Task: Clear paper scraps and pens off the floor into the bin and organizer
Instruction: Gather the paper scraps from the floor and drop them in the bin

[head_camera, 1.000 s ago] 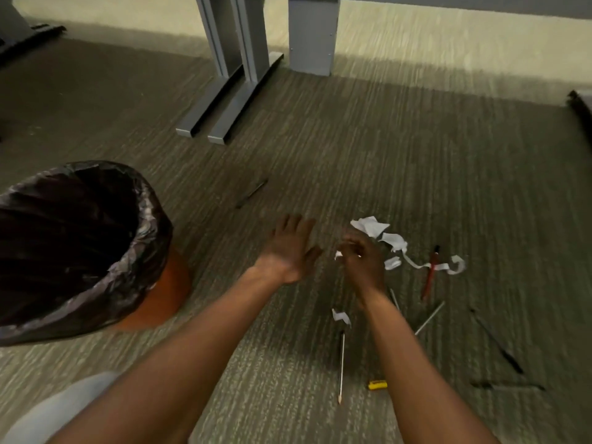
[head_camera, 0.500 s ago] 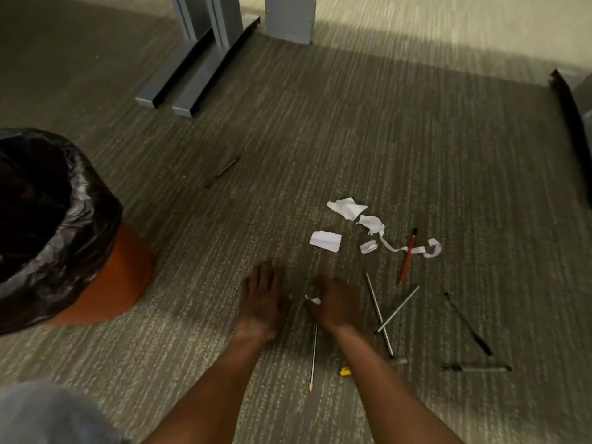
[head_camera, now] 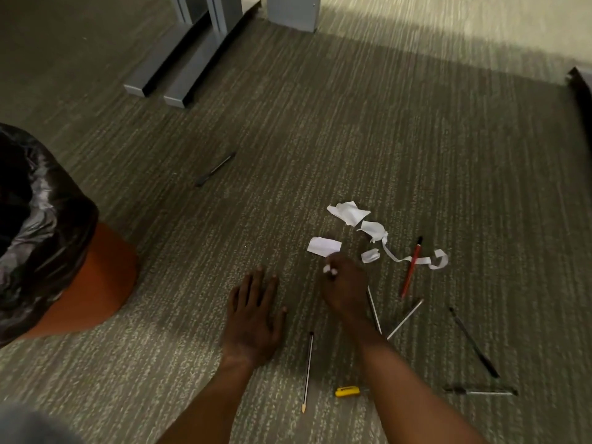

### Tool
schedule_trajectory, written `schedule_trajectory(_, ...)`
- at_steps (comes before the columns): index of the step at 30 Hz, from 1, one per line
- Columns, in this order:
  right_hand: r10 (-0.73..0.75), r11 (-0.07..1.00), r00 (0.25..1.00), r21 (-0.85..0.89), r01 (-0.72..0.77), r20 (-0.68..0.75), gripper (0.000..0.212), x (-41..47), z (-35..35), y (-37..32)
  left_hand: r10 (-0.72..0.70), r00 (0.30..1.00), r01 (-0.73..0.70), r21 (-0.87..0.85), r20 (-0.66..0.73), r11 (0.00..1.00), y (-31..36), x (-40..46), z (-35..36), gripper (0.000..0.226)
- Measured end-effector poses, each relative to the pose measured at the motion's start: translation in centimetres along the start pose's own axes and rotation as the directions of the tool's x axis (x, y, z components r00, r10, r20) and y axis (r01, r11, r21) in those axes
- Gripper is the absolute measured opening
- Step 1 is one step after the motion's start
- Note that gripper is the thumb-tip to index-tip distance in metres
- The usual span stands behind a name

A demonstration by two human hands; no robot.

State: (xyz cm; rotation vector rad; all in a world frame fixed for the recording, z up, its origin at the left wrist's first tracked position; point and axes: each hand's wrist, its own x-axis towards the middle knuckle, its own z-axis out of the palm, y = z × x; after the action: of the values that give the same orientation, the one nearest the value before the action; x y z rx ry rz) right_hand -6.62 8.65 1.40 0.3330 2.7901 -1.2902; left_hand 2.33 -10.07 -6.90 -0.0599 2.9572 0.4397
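Observation:
My right hand [head_camera: 344, 288] is closed around a small white paper scrap [head_camera: 330, 270], which peeks out between the fingers. It hovers just below a folded white scrap [head_camera: 323, 246] on the carpet. More white scraps [head_camera: 347, 212] and a long paper strip [head_camera: 416, 259] lie beyond it. My left hand [head_camera: 254, 318] rests flat on the carpet, fingers spread, holding nothing. Several pens lie around: a red pen [head_camera: 411, 267], a white pen [head_camera: 308, 371] by my left hand, and a black pen [head_camera: 474, 342] at right. The orange bin [head_camera: 93, 283] with a black liner stands at the left.
A dark pen [head_camera: 216, 168] lies alone on the carpet farther back. Grey desk feet [head_camera: 185, 65] stand at the top. A yellow cap [head_camera: 347, 391] sits beside my right forearm. A dark edge [head_camera: 579, 84] shows at the far right.
My right hand picked up the small scrap that lay above the white pen and rose toward the folded scrap. My left hand has settled flat on the carpet.

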Motion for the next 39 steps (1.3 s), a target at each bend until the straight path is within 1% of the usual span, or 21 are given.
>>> schedule_trajectory(2, -0.064, 0.997, 0.998, 0.041, 0.065, -0.025, 0.028, 1.9, -0.3, -0.3, -0.003, 1.0, 0.003, -0.001, 0.0, 1.0, 0.0, 0.0, -0.1, 0.067)
schedule_trajectory(4, -0.127, 0.991, 0.992, -0.032, 0.126, -0.021, 0.031, 3.6, -0.4, -0.3, -0.003, 1.0, 0.003, 0.0, -0.006, 1.0, 0.1, -0.1, -0.2, 0.068)
schedule_trajectory(6, -0.19, 0.97, 0.982, -0.156, 0.188, 0.0, 0.026, 5.3, -0.1, 0.0, -0.002, 1.0, 0.002, 0.001, -0.009, 1.0, 0.1, -0.1, -0.2, 0.068)
schedule_trajectory(7, -0.197, 0.953, 0.98, -0.227, 0.201, 0.041, 0.029, 5.9, 0.2, 0.2, 0.0, 1.0, 0.0, 0.002, -0.011, 1.0, 0.0, -0.1, -0.2, 0.069)
schedule_trajectory(10, -0.164, 0.878, 0.966, -0.416, 0.236, 0.202, 0.051, 6.5, 1.1, 0.8, -0.003, 1.0, 0.003, -0.011, -0.007, 1.0, 0.0, 0.0, -0.1, 0.07)
schedule_trajectory(12, -0.175, 0.831, 0.952, -0.48, 0.28, 0.253, 0.047, 6.3, 1.5, 1.3, -0.008, 1.0, 0.008, -0.006, 0.001, 1.0, 0.1, 0.1, -0.2, 0.071)
schedule_trajectory(15, -0.225, 0.837, 0.938, -0.44, 0.325, 0.265, 0.027, 6.5, 1.7, 1.2, -0.008, 1.0, 0.008, 0.014, 0.003, 1.0, 0.0, 0.0, -0.2, 0.072)
schedule_trajectory(17, -0.211, 0.867, 0.942, -0.394, 0.304, 0.262, 0.02, 6.9, 1.7, 1.1, -0.004, 1.0, 0.004, 0.011, 0.001, 1.0, 0.0, 0.0, -0.1, 0.072)
schedule_trajectory(19, -0.19, 0.923, 0.956, -0.291, 0.252, 0.223, 0.017, 7.2, 1.6, 0.6, -0.002, 1.0, 0.002, 0.021, -0.004, 1.0, -0.1, 0.1, 0.1, 0.073)
schedule_trajectory(21, -0.196, 0.959, 0.973, -0.183, 0.216, 0.121, 0.015, 7.7, 1.5, -0.1, -0.004, 1.0, 0.004, 0.023, -0.006, 1.0, -0.2, 0.1, 0.2, 0.073)
schedule_trajectory(23, -0.18, 0.966, 0.984, -0.186, 0.178, 0.006, 0.026, 8.4, 1.4, -0.9, -0.001, 1.0, 0.002, 0.017, -0.008, 1.0, -0.3, 0.2, 0.4, 0.074)
schedule_trajectory(25, -0.141, 0.98, 0.984, -0.158, 0.123, -0.106, 0.03, 9.4, 1.0, -1.6, 0.001, 1.0, -0.001, 0.019, -0.011, 1.0, -0.3, 0.2, 0.5, 0.074)
schedule_trajectory(27, -0.115, 0.983, 0.979, -0.163, 0.088, -0.166, 0.032, 10.4, 0.6, -1.8, 0.001, 1.0, -0.001, 0.019, -0.013, 1.0, -0.3, 0.2, 0.5, 0.074)
schedule_trajectory(29, -0.076, 0.974, 0.988, -0.222, 0.045, -0.137, 0.036, 11.4, 0.1, -1.7, 0.001, 1.0, -0.001, 0.017, -0.014, 1.0, -0.4, 0.2, 0.5, 0.073)
schedule_trajectory(32, -0.003, 0.922, 1.0, -0.387, 0.003, -0.001, 0.028, 12.6, -0.4, -1.2, 0.003, 1.0, -0.003, 0.01, -0.015, 1.0, -0.3, 0.1, 0.4, 0.073)
schedule_trajectory(34, 0.057, 0.9, 0.997, -0.434, -0.029, 0.051, 0.027, 12.6, -0.5, -1.0, 0.005, 1.0, -0.005, 0.006, -0.016, 1.0, -0.2, 0.0, 0.3, 0.072)
schedule_trajectory(35, 0.028, 0.9, 0.999, -0.435, -0.005, 0.045, 0.028, 12.3, -0.4, -1.0, 0.005, 1.0, -0.005, 0.005, -0.015, 1.0, -0.2, 0.0, 0.1, 0.072)
schedule_trajectory(36, -0.04, 0.915, 0.999, -0.4, 0.045, 0.021, 0.026, 11.8, -0.2, -1.1, 0.007, 1.0, -0.007, 0.004, -0.014, 1.0, -0.1, 0.0, 0.0, 0.072)
schedule_trajectory(37, -0.102, 0.945, 0.994, -0.316, 0.087, -0.029, 0.02, 11.2, 0.2, -1.3, 0.007, 1.0, -0.007, 0.001, -0.014, 1.0, 0.0, 0.1, -0.1, 0.072)
schedule_trajectory(38, -0.117, 0.971, 0.99, -0.219, 0.097, -0.078, 0.012, 10.4, 0.5, -1.5, 0.005, 1.0, -0.005, -0.002, -0.012, 1.0, 0.1, 0.1, -0.2, 0.072)
schedule_trajectory(39, -0.092, 0.985, 0.989, -0.153, 0.073, -0.12, 0.012, 9.5, 0.9, -1.9, 0.001, 1.0, -0.001, -0.003, -0.008, 1.0, 0.2, 0.0, -0.4, 0.072)
